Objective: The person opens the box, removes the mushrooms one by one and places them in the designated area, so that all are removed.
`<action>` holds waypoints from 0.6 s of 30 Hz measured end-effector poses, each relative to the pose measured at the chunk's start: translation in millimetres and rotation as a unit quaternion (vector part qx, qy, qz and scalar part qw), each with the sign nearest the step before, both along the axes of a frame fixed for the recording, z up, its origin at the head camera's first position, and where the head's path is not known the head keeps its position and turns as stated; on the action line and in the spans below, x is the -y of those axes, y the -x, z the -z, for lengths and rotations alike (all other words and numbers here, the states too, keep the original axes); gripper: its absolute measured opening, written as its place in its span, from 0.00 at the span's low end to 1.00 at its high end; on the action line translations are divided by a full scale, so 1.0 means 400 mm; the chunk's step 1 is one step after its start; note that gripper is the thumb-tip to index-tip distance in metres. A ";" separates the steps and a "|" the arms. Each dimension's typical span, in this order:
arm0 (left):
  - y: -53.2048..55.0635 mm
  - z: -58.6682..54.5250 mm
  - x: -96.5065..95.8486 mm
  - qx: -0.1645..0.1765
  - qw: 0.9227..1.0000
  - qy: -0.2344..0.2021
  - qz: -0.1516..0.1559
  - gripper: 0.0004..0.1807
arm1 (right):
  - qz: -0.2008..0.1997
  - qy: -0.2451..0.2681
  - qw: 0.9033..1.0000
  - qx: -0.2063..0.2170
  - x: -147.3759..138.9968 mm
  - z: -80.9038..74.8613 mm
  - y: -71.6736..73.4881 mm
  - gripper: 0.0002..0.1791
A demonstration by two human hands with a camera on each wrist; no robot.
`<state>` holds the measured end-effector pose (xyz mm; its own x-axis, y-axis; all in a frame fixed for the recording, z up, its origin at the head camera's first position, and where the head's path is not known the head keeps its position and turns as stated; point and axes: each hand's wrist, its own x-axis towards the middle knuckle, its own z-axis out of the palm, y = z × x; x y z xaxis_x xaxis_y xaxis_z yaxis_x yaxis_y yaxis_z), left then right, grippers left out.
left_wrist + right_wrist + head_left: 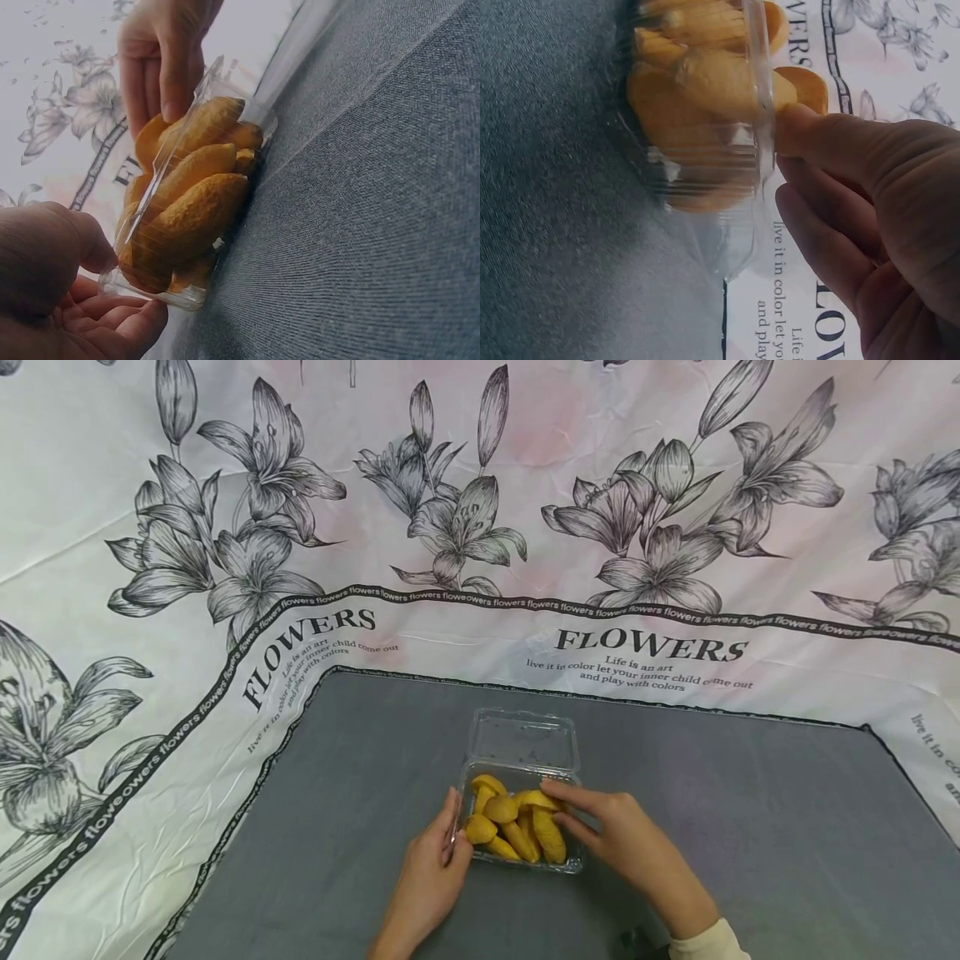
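Observation:
A clear plastic clamshell box (573,863) sits on the grey cloth with its lid (525,739) folded back, holding several yellow mushrooms (517,837). My left hand (429,878) grips the box's left side, thumb at the rim and fingers around the outer wall. From the right, my right hand (633,842) pinches a yellow mushroom (537,799) lying across the top of the pile at the box's back right. In the right wrist view the thumb presses beside that mushroom's cap (808,88), just over the rim; the other fingers are partly hidden.
Grey cloth (360,793) spreads around the box on all sides. Its border is a white cloth printed with black flowers and lettering (651,647), which rises behind. A small dark object (636,941) shows beside the right sleeve (708,943) at the front edge.

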<state>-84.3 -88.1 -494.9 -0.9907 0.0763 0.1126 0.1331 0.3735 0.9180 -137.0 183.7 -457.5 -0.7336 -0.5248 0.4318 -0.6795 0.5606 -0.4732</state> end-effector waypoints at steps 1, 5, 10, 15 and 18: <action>-0.001 0.001 0.000 -0.001 1.000 0.000 -0.001 0.35 | -0.001 0.002 1.000 0.001 0.002 0.001 -0.001 0.30; -0.001 0.001 -0.001 -0.001 1.000 -0.003 -0.003 0.35 | -0.001 0.004 1.000 0.003 0.004 0.001 -0.001 0.29; 0.002 0.000 -0.003 -0.003 1.000 -0.004 -0.004 0.35 | 0.016 0.004 1.000 -0.013 -0.005 -0.008 0.005 0.27; 0.005 -0.001 -0.004 -0.007 1.000 -0.009 -0.001 0.35 | 0.033 0.012 0.998 -0.055 -0.019 -0.030 0.008 0.28; 0.002 0.000 0.001 -0.010 1.000 -0.013 -0.003 0.34 | 0.048 0.024 0.997 -0.063 -0.027 -0.039 0.007 0.28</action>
